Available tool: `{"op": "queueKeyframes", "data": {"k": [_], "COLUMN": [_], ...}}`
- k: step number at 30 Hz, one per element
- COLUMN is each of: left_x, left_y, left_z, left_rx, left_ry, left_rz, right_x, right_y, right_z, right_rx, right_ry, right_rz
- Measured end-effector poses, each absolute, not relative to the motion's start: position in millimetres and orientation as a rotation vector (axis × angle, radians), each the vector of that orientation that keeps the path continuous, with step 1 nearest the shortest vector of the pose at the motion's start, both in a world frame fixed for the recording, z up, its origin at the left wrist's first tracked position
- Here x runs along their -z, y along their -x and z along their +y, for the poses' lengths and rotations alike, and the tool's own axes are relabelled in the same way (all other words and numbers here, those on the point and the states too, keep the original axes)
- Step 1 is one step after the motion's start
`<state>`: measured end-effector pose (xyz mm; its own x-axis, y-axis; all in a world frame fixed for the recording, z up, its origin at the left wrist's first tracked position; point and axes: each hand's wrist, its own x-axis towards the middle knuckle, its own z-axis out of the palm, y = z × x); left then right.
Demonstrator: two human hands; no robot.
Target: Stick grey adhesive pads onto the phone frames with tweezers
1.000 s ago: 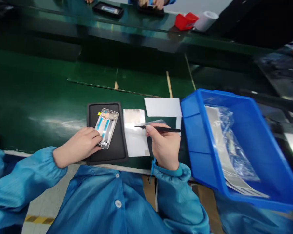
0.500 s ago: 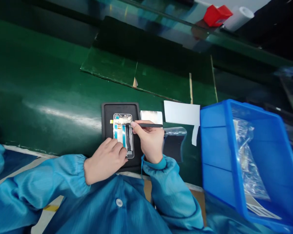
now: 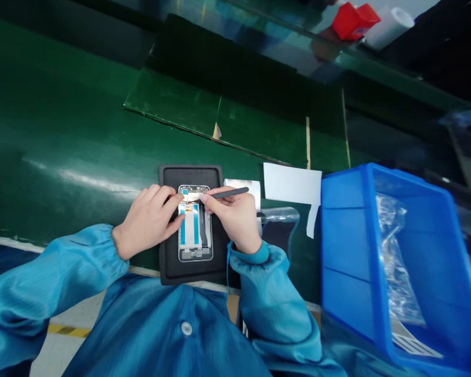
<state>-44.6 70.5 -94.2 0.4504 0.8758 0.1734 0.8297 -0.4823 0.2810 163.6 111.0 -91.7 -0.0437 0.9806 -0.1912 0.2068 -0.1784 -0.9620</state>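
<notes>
An opened smartphone (image 3: 189,230), its inner parts and blue strips showing, lies in a black tray (image 3: 168,272). My right hand (image 3: 237,220) is closed in a pinch around dark tweezers (image 3: 232,192), whose tip is at the circuit board (image 3: 192,196) in the phone's upper part. My left hand (image 3: 151,220) rests at the phone's upper left edge. Its index finger touches the frame near the board, and its thumb is held apart, over the left side by the blue strips. The fingertips cover a bit of that edge.
Right of the tray lie a white box-like piece (image 3: 253,189), a clear film over a dark sheet (image 3: 277,233) and white paper (image 3: 292,183). A blue bin (image 3: 347,235) holding clear plastic bags (image 3: 396,262) stands further right. Green boards (image 3: 255,131) lie behind.
My left hand has moved up and left, from the phone's lower end to its upper left edge, uncovering the lower part. The tweezers' rear end now tilts upward, tip still near the board.
</notes>
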Motion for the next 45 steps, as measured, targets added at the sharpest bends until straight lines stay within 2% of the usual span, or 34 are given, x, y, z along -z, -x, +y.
{"op": "queueKeyframes", "data": {"k": [36, 45], "left_x": [97.9, 90.8], "left_y": [41.5, 41.6], "left_z": [69.9, 68.6], "left_rx": [-0.486, -0.331], "left_ry": [-2.609, -2.786], "left_rz": [1.511, 1.468], "right_x": [91.6, 91.7], "right_y": [-162.3, -162.6], "right_z": [108.0, 104.6], "right_rx": [-1.292, -1.25], "right_ry": [1.512, 1.485], "right_rz": [-1.315, -1.328]}}
